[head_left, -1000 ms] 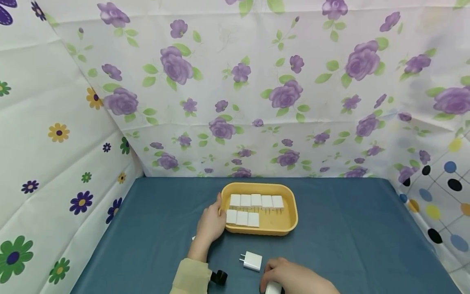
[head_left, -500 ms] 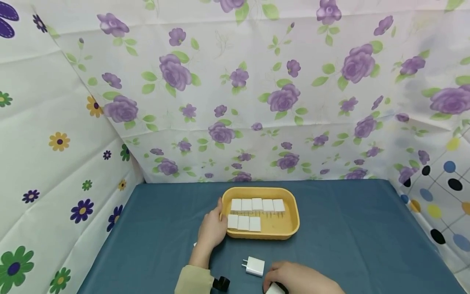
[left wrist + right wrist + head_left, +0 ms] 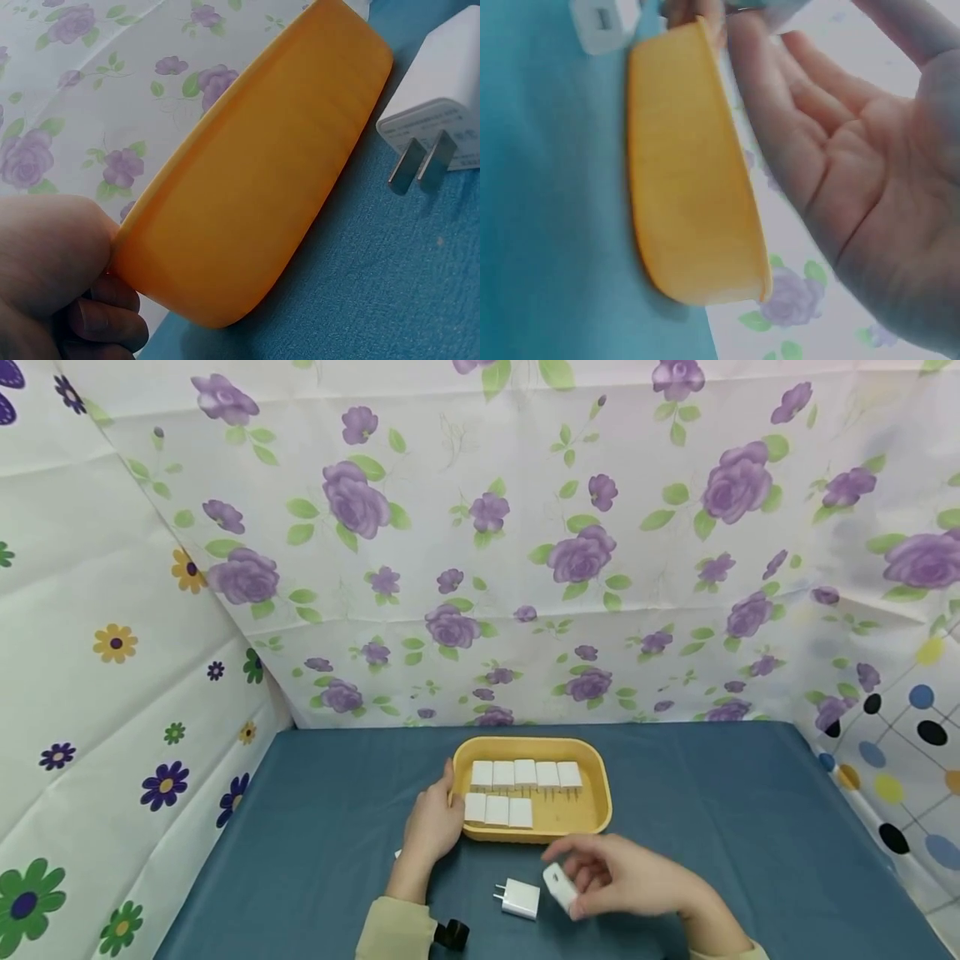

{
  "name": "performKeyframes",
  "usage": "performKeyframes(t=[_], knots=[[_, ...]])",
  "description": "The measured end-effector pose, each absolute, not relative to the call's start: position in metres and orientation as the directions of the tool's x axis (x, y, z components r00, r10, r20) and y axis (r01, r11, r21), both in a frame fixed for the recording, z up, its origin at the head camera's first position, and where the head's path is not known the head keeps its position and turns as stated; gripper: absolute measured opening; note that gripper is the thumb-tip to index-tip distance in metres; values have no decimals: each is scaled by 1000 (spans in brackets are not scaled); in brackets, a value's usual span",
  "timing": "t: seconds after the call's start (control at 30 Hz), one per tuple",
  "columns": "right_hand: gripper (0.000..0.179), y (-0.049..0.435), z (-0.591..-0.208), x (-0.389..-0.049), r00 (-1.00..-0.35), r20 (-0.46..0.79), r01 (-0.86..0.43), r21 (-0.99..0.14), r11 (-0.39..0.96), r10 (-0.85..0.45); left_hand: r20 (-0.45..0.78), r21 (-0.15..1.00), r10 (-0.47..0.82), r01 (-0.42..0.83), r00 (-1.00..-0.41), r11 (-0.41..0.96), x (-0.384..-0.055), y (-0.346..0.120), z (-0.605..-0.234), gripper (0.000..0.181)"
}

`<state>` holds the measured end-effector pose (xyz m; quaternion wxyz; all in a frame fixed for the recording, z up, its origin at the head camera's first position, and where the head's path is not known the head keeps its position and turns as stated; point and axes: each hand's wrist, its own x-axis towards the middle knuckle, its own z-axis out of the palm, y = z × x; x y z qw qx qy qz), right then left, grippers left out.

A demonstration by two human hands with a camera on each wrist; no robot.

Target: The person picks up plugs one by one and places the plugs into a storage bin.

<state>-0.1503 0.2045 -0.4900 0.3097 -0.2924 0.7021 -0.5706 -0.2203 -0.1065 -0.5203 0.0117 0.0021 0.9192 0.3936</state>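
Note:
My left hand (image 3: pixel 435 822) grips the left rim of a yellow tray (image 3: pixel 596 797), thumb at the near side; the left wrist view shows its curled fingers (image 3: pixel 109 322) at the tray wall (image 3: pixel 247 180). Inside lie white charger plugs (image 3: pixel 520 814) in two rows, several at the back and three in front. In the head view my right hand (image 3: pixel 637 877) pinches another white charger plug (image 3: pixel 558 889) above the table, just in front of the tray, its port end up. To its left a charger plug (image 3: pixel 520 898) lies on the table, prongs pointing left.
A blue cloth (image 3: pixel 712 827) covers the table. Flowered sheets (image 3: pixel 525 543) stand behind and at both sides. A small white piece (image 3: pixel 398 854) shows beside my left wrist, mostly hidden. A black camera mount (image 3: pixel 452 935) sits at the left cuff.
My right hand has lifted its charger plug from the front edge of the view and moved it forward towards the tray. My left hand stays on the tray's rim.

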Motion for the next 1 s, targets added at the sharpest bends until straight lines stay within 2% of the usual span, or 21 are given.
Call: performKeyframes(t=[0.07, 0.2, 0.3, 0.43, 0.6, 0.9, 1.0], knots=[[57, 205, -486, -159, -713, -65, -64, -985, 158, -698, -21, 724, 16, -4, -1000, 690, -221, -107, -519, 63], [55, 197, -490, -173, -883, 26, -133, -972, 195, -469, -16, 721, 18, 1, -1000, 693, -219, -106, -518, 63], [55, 189, -498, -181, -941, 81, -159, -963, 216, -328, -29, 726, 10, -14, -1000, 688, -216, -106, -520, 64], [57, 181, -508, -193, -962, 132, -194, -946, 259, -238, -19, 732, 9, -8, -1000, 681, -217, -107, -520, 63], [56, 173, -514, -204, -976, 147, -203, -879, 431, -159, -8, 724, 3, -4, -1000, 690, -219, -107, -517, 63], [44, 155, -512, -210, -997, 2, -57, -735, 676, -82, -18, 722, 10, -6, -1000, 692, -218, -106, -519, 65], [47, 150, -512, -210, -997, -28, -29, -680, 733, -65, -19, 716, 3, -11, -1000, 698, -218, -106, -520, 64]])
